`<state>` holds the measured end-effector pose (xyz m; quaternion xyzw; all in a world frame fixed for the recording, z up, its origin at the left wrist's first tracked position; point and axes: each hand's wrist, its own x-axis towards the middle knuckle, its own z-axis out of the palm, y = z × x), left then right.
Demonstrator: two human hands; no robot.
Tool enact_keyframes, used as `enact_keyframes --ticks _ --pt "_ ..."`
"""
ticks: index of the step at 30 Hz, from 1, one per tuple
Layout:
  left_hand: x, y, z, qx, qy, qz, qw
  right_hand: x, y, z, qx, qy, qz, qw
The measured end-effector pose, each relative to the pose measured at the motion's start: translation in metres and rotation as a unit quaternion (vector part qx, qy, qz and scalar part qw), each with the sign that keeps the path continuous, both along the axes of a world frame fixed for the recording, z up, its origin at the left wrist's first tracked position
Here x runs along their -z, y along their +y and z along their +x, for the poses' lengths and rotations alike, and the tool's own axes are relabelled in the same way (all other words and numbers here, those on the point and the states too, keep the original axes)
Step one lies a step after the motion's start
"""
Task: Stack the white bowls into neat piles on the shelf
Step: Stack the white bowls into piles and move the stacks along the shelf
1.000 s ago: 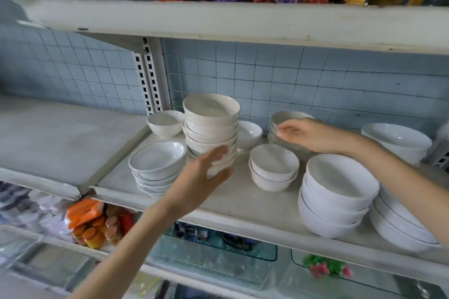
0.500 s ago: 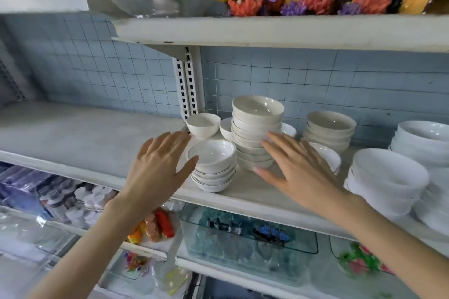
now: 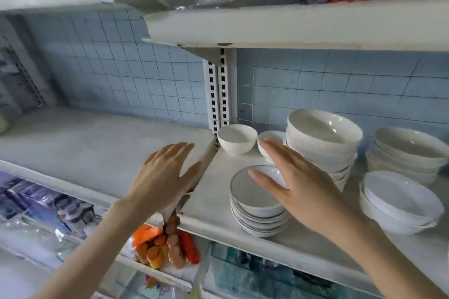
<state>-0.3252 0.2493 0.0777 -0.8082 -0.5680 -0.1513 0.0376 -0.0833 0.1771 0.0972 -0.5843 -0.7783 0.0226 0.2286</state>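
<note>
White glazed bowls on the pale shelf board (image 3: pixel 209 196), as you face them.
Nearest you stands a low pile of shallow, dark-rimmed white bowls (image 3: pixel 257 209); behind it is a tall pile of deep white bowls (image 3: pixel 323 138). A single small white bowl (image 3: pixel 237 138) sits upright at the back. To your right stand a rear pile (image 3: pixel 410 150) and a front pile (image 3: pixel 398 201).

Far-right bowl pile (image 3: pixel 410 150) cut off
</note>
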Motion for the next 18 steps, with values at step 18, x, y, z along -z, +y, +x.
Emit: enact_keyframes --ticks 18 --pt "0.06 0.167 0.064 0.046 -0.34 -0.295 0.892 0.023 0.119 -0.034 0.104 -0.05 -0.162 0.98"
